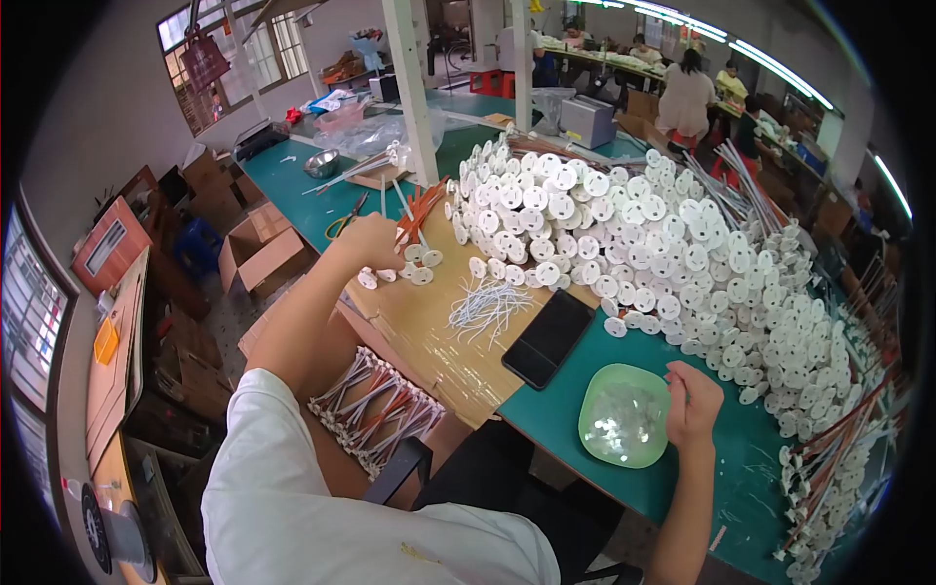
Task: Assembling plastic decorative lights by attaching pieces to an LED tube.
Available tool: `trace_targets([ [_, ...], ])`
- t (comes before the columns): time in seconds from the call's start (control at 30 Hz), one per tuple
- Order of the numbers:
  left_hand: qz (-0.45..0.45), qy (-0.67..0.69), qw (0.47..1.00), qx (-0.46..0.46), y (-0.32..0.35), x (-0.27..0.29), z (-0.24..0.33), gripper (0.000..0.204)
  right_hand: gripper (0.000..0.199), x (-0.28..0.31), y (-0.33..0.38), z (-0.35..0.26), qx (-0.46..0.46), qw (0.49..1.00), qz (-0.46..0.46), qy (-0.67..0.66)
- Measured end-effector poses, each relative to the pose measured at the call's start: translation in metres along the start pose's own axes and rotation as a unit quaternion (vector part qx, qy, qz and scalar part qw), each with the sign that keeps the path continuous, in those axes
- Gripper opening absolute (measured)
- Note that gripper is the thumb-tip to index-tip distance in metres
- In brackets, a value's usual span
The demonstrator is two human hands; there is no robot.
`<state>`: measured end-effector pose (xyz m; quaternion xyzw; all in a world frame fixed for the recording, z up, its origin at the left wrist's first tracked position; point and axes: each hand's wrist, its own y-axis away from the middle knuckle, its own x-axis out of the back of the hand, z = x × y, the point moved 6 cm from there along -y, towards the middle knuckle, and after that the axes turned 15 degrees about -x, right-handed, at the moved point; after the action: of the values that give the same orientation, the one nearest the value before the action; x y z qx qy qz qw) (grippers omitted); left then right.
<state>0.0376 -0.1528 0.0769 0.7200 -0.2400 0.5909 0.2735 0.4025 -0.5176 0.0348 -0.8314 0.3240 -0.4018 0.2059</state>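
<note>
My left hand [375,242] reaches to the far left part of the table, its fingers closed beside a small group of white discs [421,257] on thin rods. What it holds, if anything, is hidden. My right hand [694,402] is at the right rim of a light green bowl [591,414], fingers curled in and pressed together; anything in them is too small to make out. Small clear, shiny pieces [624,421] lie in the bowl. A bundle of white ties [489,308] rests on the brown cardboard [409,317], with a black phone [549,338] near it.
A big heap of white discs on rods [624,229] covers the table's far and right side. Below the table edge, an open box holds more rods [375,409]. Scissors [347,216] and a metal bowl [322,163] lie far left. Several people sit in the background.
</note>
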Motion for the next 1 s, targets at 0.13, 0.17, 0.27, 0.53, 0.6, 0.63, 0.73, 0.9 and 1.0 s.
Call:
trace_targets([
  [0.13, 0.066, 0.006, 0.997, 0.033, -0.002, 0.017, -0.006, 0.037, 0.015, 0.001, 0.002, -0.011, 0.018, 1.0, -0.012, 0.022],
  [0.17, 0.091, 0.007, 0.995, 0.042, -0.007, 0.019, -0.017, 0.036, 0.014, 0.001, 0.003, -0.012, 0.017, 1.0, -0.013, 0.019],
  [0.27, 0.125, -0.02, 0.991, 0.042, -0.018, 0.025, -0.027, 0.035, 0.009, 0.004, 0.003, -0.01, -0.029, 0.999, 0.015, -0.01],
  [0.53, 0.534, 0.239, 0.637, -0.501, 0.065, 0.137, 0.255, 0.021, 0.007, -0.021, 0.006, -0.002, 0.045, 0.993, -0.049, 0.098],
  [0.6, 0.528, 0.27, 0.58, -0.558, 0.053, 0.119, 0.307, 0.015, 0.011, -0.007, 0.005, -0.023, 0.073, 0.982, -0.037, 0.168],
  [0.63, 0.519, 0.287, 0.566, -0.573, 0.032, 0.097, 0.327, 0.015, 0.011, -0.002, 0.011, -0.026, 0.051, 0.981, -0.032, 0.185],
  [0.73, 0.442, 0.379, 0.577, -0.573, -0.025, 0.035, 0.356, 0.008, 0.016, 0.026, 0.026, -0.05, 0.073, 0.98, -0.003, 0.185],
  [0.9, 0.39, 0.421, 0.6, -0.557, -0.03, 0.01, 0.369, 0.025, 0.009, 0.149, 0.099, 0.013, -0.095, 0.911, 0.112, 0.386],
  [1.0, 0.411, 0.407, 0.602, -0.551, -0.034, 0.011, 0.363, 0.026, 0.025, 0.233, 0.114, 0.09, -0.355, 0.836, 0.276, 0.314],
])
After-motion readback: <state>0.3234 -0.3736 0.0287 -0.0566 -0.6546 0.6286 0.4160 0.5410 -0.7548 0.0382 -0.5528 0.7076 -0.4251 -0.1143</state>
